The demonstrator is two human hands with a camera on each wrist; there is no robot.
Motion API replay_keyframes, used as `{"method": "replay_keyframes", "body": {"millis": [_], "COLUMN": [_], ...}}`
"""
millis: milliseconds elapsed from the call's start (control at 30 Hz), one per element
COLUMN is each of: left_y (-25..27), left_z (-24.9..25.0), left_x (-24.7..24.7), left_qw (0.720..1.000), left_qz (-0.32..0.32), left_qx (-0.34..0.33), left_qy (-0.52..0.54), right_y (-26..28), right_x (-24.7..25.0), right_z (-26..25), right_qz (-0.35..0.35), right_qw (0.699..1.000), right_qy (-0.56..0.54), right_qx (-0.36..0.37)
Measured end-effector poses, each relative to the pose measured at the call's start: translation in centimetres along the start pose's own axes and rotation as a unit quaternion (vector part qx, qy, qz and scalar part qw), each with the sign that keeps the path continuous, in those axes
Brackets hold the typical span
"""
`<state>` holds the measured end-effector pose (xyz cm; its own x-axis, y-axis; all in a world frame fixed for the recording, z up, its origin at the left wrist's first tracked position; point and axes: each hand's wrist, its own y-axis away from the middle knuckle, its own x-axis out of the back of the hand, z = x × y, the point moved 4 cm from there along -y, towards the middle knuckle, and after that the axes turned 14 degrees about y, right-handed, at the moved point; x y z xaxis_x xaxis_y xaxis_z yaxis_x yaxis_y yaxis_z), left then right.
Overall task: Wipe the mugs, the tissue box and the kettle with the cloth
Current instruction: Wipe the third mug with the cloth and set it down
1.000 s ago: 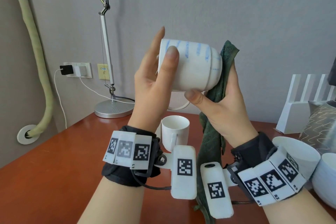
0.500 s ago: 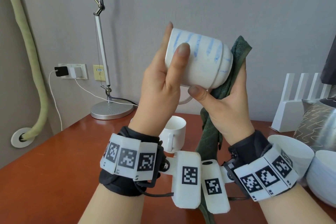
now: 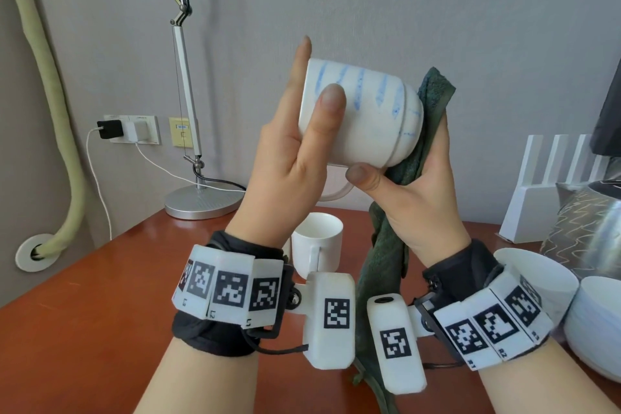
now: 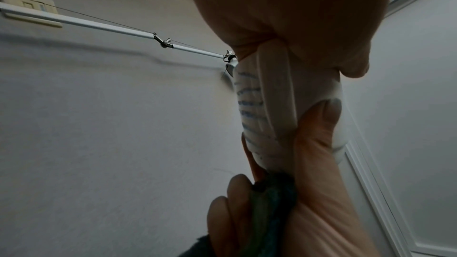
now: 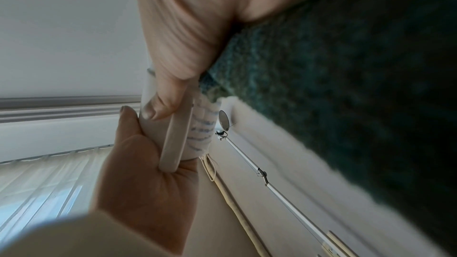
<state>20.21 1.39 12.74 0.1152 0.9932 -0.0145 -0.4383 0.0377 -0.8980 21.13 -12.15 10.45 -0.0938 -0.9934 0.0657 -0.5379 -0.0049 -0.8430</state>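
Now our left hand [image 3: 295, 158] grips the blue-streaked mug [image 3: 361, 118] sideways above the table, while our right hand [image 3: 413, 198] presses the green cloth [image 3: 433, 101] against its base, thumb curled.

A reddish-brown wooden surface [image 3: 100, 296] is seen, set against a grey wall at its far edge. At the far left, the round metal base of a desk lamp [image 3: 201, 202] is stood on it. Near the middle, a plain white mug [image 3: 316, 245] is set upright, its handle turned towards the near side. At the far right, a white slotted rack [image 3: 551, 191] is placed, and nearer than it a patterned metallic kettle [image 3: 584, 232]. At the near right edge, white bowls [image 3: 594, 323] are set; whether they touch cannot be told.
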Motion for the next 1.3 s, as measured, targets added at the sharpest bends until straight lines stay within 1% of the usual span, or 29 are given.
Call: {"method": "replay_keyframes", "body": {"millis": [167,267,333,400,467,533,600,667,700,733,800,833,867,900,1000,1100,1167,1233,1300], "left_y": [0.1,0.2,0.1,-0.1,-0.1,-0.1,-0.1,0.0,0.0,0.0,0.0,0.0,0.0,-0.1,-0.2,-0.3,0.0,0.1,0.0], "left_z": [0.3,0.0,-0.2,-0.1,0.1,0.2,0.2,0.1,0.0,0.0,0.1,0.1,0.2,0.3,0.3,0.2,0.2,0.4,0.7], "left_x": [-0.3,0.0,0.3,0.6,0.9,1.0,1.0,1.0,0.9,0.9,0.8,0.9,1.0,1.2,2.2,2.2,1.9,1.6,1.8], "left_qw": [0.999,0.999,0.999,0.999,0.998,0.997,0.997,0.997,0.997,0.997,0.997,0.997,0.996,0.996,0.993,0.992,0.991,0.991,0.991], "left_qz": [0.001,0.012,0.016,0.019,0.031,0.045,0.054,0.056,0.056,0.056,0.057,0.062,0.068,0.076,0.111,0.118,0.112,0.109,0.12], "left_qx": [-0.012,-0.012,-0.008,-0.008,-0.011,-0.01,-0.003,0.004,0.008,0.012,0.02,0.022,0.023,0.022,0.026,0.042,0.05,0.046,0.045], "left_qy": [-0.047,-0.045,-0.041,-0.05,-0.057,-0.057,-0.052,-0.049,-0.049,-0.05,-0.05,-0.049,-0.046,-0.039,-0.019,-0.024,-0.043,-0.057,-0.044], "right_y": [-0.4,-0.7,-0.6,-0.1,0.5,0.9,1.1,1.1,0.9,0.8,0.4,0.4,0.4,0.6,1.3,1.2,0.7,0.4,0.4], "right_x": [0.2,0.6,1.1,1.4,1.2,0.6,-0.1,-0.4,-0.4,-0.3,-0.2,-0.3,-0.5,-0.9,-2.0,-2.0,-1.4,-0.8,-0.7], "right_z": [0.0,-0.2,-0.5,-0.9,-1.2,-1.0,-0.5,-0.2,-0.1,0.0,0.0,0.0,-0.1,-0.1,0.3,0.4,0.3,0.3,0.4], "right_qz": [-0.035,-0.037,-0.015,0.015,0.047,0.052,0.04,0.028,0.023,0.018,0.002,-0.008,-0.018,-0.027,-0.055,-0.054,-0.048,-0.054,-0.061], "right_qw": [0.999,0.996,0.987,0.967,0.935,0.902,0.878,0.867,0.87,0.881,0.912,0.921,0.923,0.918,0.895,0.878,0.883,0.901,0.914], "right_qy": [-0.001,0.078,0.16,0.243,0.317,0.372,0.415,0.443,0.445,0.434,0.387,0.37,0.367,0.376,0.422,0.456,0.454,0.424,0.399], "right_qx": [-0.011,-0.005,0.023,0.076,0.152,0.211,0.236,0.227,0.21,0.186,0.136,0.12,0.117,0.124,0.137,0.13,0.107,0.07,0.047]}}
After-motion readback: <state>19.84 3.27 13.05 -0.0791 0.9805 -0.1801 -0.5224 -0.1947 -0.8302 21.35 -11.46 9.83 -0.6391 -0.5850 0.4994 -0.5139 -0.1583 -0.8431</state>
